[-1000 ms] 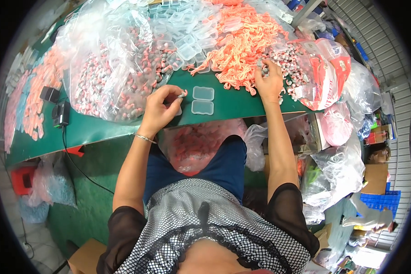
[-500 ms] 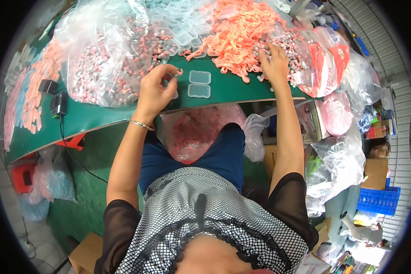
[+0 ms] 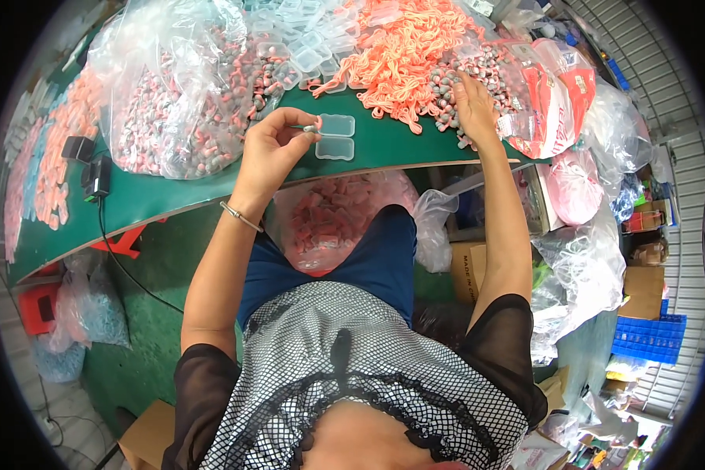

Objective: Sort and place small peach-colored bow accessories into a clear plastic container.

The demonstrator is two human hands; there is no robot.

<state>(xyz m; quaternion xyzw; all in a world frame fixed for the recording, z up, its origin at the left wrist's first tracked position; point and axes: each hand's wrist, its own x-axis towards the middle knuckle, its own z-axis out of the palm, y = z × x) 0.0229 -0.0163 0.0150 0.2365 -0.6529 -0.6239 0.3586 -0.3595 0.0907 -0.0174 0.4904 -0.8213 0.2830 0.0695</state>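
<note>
From where I stand, the person's left hand (image 3: pixel 272 153) has its grip narrowed, thumb and forefinger pinching a small pink-and-grey plug (image 3: pixel 312 128) above the green table (image 3: pixel 392 149), just beside an open clear plastic case (image 3: pixel 335 149). The right hand (image 3: pixel 475 113) lies palm down at the heap of loose plugs (image 3: pixel 444 82); I can't tell whether its grip has one. Orange cords (image 3: pixel 403 51) sprawl left of that heap, and a clear bag (image 3: pixel 172 117) full of plugs sits further left.

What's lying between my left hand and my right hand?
In the head view: the open clear case, some green tabletop, then the orange cords' near end.
</note>
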